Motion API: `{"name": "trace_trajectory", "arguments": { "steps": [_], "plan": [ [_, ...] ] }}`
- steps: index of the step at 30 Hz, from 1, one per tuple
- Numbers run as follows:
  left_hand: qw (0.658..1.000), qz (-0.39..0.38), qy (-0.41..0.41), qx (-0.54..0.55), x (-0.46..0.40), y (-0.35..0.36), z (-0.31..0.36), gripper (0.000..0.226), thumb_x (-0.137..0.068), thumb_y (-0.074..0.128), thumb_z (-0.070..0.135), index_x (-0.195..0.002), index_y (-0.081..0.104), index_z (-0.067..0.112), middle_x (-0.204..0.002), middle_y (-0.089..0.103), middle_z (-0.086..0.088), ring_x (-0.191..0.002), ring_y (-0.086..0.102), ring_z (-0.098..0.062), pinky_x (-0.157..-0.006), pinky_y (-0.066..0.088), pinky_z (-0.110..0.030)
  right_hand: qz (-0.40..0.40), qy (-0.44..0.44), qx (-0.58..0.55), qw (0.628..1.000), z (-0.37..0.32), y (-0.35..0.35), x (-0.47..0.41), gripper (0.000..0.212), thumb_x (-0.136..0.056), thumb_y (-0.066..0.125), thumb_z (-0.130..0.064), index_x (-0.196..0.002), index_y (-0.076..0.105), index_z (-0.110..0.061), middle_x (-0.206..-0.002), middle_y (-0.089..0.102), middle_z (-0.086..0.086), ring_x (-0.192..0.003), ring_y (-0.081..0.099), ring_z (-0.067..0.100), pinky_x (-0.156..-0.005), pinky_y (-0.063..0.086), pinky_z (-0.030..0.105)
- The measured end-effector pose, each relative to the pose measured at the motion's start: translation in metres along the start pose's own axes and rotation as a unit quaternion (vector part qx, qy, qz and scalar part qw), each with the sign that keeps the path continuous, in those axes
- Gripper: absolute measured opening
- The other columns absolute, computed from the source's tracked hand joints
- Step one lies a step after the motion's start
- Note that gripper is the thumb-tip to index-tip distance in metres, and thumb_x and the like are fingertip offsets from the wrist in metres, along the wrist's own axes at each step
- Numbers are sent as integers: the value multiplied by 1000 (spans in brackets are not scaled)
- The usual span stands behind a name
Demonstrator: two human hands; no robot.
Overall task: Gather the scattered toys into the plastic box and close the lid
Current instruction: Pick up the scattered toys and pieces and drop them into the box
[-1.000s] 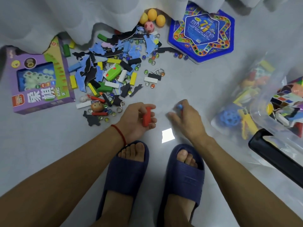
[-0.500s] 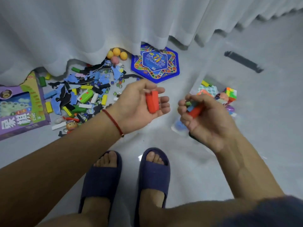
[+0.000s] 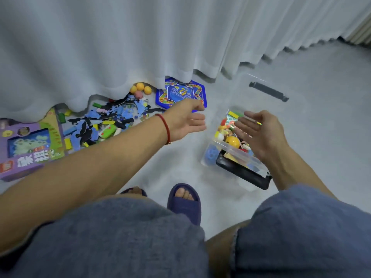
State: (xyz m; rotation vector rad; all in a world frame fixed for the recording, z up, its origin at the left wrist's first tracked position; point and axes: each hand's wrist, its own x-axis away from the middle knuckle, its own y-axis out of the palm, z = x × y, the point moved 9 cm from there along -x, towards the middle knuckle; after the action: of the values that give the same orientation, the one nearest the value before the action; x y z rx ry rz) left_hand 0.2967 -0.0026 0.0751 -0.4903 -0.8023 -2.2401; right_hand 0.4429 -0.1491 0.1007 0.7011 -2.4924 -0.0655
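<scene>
A big white curtain point(image 3: 140, 47) hangs down to the grey floor point(image 3: 321, 127). The person's knees in blue shorts point(image 3: 120, 237) fill the bottom, with a dark blue slipper point(image 3: 184, 201) between them.

On the left lies a purple game box point(image 3: 26, 149), partly under the curtain. Next to it is the pile of scattered toys point(image 3: 104, 123), blue, black, yellow and green bits all mixed up. Behind the pile sits a blue game board point(image 3: 180, 93) with some orange balls point(image 3: 140, 88) just beside it, at the curtain's edge.

The clear plastic box point(image 3: 230, 151) sits on the floor to the right, well apart from the pile. It has many bright toys inside and a black handle point(image 3: 241, 171) on its near end. It has no lid on. A dark bar point(image 3: 268, 91) lies on the floor farther back.

The left hand point(image 3: 186, 121), with a red string point(image 3: 165, 127) on its wrist, hovers just left of the box, fingers spread wide and holding nothing. The right hand point(image 3: 259, 131) is over the box, right above the toys inside. Its fingers point(image 3: 244, 122) are wide and hold nothing
</scene>
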Motion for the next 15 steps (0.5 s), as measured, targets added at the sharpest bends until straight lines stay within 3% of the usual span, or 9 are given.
{"name": "trace_trajectory", "arguments": {
  "steps": [2, 4, 7, 9, 11, 13, 15],
  "plan": [
    [995, 96, 30, -5, 14, -73, -10, 25, -91, 57, 12, -111, 61, -2, -108, 61, -22, -100, 64, -32, -88, 57, -39, -74, -13, 84, 994, 13, 37, 8, 28, -92, 49, -14, -109, 67, 0, -106, 69, 17, -91, 70, 27, -89, 57, 39],
    [977, 206, 42, -22, 38, -151, -27, 11, -92, 56, 9, -97, 63, 2, -92, 60, -20, -82, 63, -28, -73, 60, -33, -163, -26, 181, 970, 36, 79, 18, 23, -93, 53, -15, -104, 69, -2, -98, 71, 17, -81, 69, 25, -80, 57, 38],
    [924, 366, 23, -105, 84, -260, -66, 11, -90, 54, 5, -80, 58, 8, -81, 58, -18, -60, 54, -23, -52, 53, -28, -276, -36, 342, 897, 91, 136, 27, 20, -96, 53, -13, -105, 68, -4, -99, 71, 17, -77, 69, 24, -76, 58, 40],
    [877, 437, 1, -198, 111, -310, -89, 5, -81, 60, 11, -76, 61, 12, -84, 69, -16, -67, 66, -29, -61, 60, -35, -330, -67, 466, 818, 137, 168, 24, 19, -96, 54, -17, -108, 67, -13, -100, 72, 8, -82, 71, 21, -79, 59, 40],
    [843, 462, -35, -274, 126, -337, -109, 13, -74, 67, 15, -84, 62, 20, -92, 70, -9, -83, 68, -29, -79, 59, -42, -393, -138, 588, 693, 185, 201, 22, 25, -94, 57, -25, -118, 61, -20, -109, 68, 2, -91, 67, 19, -83, 57, 37],
    [814, 463, -61, -344, 128, -349, -119, 27, -75, 75, 17, -95, 56, 23, -106, 61, -7, -94, 62, -27, -89, 54, -40, -440, -199, 662, 573, 231, 229, 22, 41, -93, 59, -30, -133, 50, -22, -125, 60, 5, -100, 61, 20, -89, 51, 35],
    [794, 456, -59, -398, 122, -352, -122, 44, -74, 79, 21, -109, 52, 23, -117, 49, -8, -100, 56, -26, -93, 49, -34, -453, -247, 693, 504, 264, 249, 23, 52, -93, 60, -32, -141, 41, -21, -134, 51, 8, -109, 58, 26, -91, 50, 38]
  ]
}}
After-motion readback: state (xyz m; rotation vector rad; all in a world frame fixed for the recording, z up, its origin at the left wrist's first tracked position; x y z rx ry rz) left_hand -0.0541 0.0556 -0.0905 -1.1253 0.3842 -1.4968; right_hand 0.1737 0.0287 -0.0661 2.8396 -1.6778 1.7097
